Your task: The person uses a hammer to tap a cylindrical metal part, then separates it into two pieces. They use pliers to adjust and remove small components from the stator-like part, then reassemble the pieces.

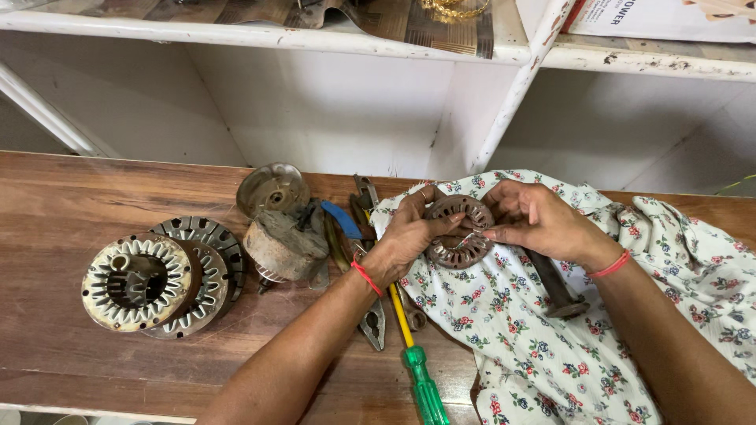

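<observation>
My left hand [405, 236] grips a round slotted metal stator core [459, 232], holding it tilted above a floral cloth [551, 315]. My right hand [535, 220] pinches at the core's right rim with thumb and fingers, where a thin wire seems to run. Both wrists wear a red thread band. A dark metal shaft [555, 287] lies on the cloth under my right wrist.
On the wooden bench [63, 205] lie two stacked slotted stator cores [157, 275], a dusty motor part [283, 244], a round metal cover [272, 189], pliers [372, 319] and a green-handled screwdriver [421, 382]. A white shelf unit [504, 94] stands behind.
</observation>
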